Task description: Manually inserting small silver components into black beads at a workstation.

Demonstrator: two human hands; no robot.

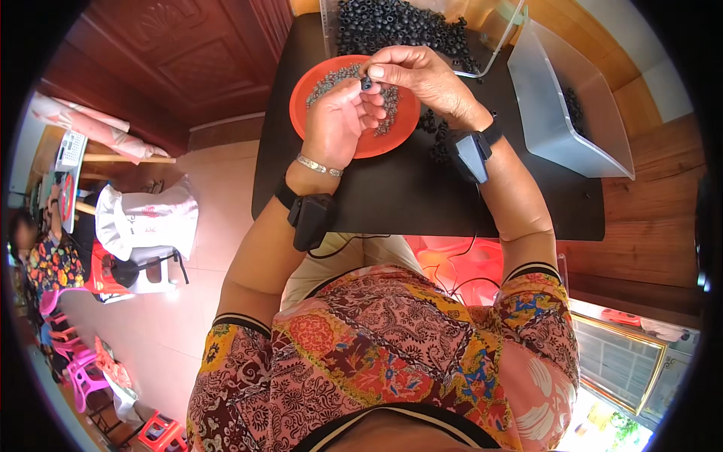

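My left hand [343,120] and my right hand [422,75] meet over an orange plate [309,87] on a black table [392,196]. Between their fingertips they pinch one small dark ring-shaped part [367,83]. The plate holds several small grey metal pieces [331,75]. Both wrists carry black strapped devices, and the left wrist also has a silver bracelet. A few dark parts [438,143] lie loose on the table under my right wrist.
A clear tray [482,64] heaped with many dark ring parts stands at the table's far edge. A translucent plastic bin [561,113] with a few dark parts sits at the right. At left are a fan, pink stools and another seated person.
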